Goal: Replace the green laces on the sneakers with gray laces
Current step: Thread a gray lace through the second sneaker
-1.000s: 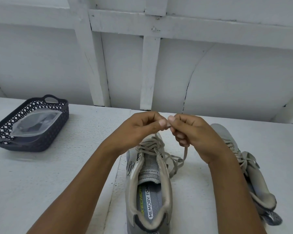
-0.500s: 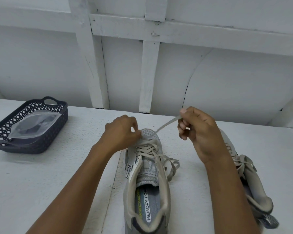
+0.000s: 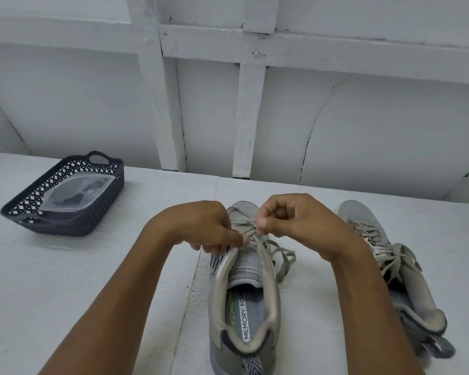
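Observation:
A grey sneaker [image 3: 244,301] stands in front of me, heel toward me, threaded with a grey lace [image 3: 280,258] whose loose loops spill to its right. My left hand [image 3: 211,228] grips the sneaker's upper left edge by the eyelets, thumb pressed at the lacing. My right hand [image 3: 290,220] pinches a strand of the lace just above the crossings. A second grey sneaker [image 3: 385,255], laced in grey, lies tilted on its side to the right, partly hidden by my right forearm.
A dark latticed basket [image 3: 65,198] holding a clear plastic bag [image 3: 73,193] sits at the left on the white table [image 3: 92,266]. A white panelled wall [image 3: 228,104] rises behind the table's far edge.
My right hand has come back down from pulling the lace up and to the right, and now pinches it at the crossings. My left hand has shifted slightly nearer along the sneaker's edge.

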`<act>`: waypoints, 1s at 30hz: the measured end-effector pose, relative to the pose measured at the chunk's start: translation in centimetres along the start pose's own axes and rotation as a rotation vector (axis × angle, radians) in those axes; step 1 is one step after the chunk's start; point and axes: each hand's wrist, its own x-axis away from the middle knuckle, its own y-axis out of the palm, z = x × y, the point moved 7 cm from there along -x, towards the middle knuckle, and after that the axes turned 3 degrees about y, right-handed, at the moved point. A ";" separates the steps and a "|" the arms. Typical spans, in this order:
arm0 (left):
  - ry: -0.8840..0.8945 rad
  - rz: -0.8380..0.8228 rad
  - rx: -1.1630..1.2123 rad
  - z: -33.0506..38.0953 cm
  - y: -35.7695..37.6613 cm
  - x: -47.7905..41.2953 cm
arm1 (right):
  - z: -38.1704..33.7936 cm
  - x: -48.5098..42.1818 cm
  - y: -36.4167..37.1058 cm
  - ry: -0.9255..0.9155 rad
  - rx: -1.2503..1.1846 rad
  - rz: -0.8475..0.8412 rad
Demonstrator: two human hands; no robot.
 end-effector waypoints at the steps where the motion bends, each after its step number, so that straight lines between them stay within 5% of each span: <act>1: -0.010 0.011 0.020 -0.1 0.0 0.0 | 0.2 0.0 0.2 0.025 0.016 -0.010; 13: -0.003 0.123 0.636 -3.0 1.0 1.4 | -0.5 -1.4 3.2 0.207 0.361 0.057; 30: 0.004 0.135 0.787 -3.2 1.7 1.9 | 0.1 -2.0 4.3 0.271 0.310 0.016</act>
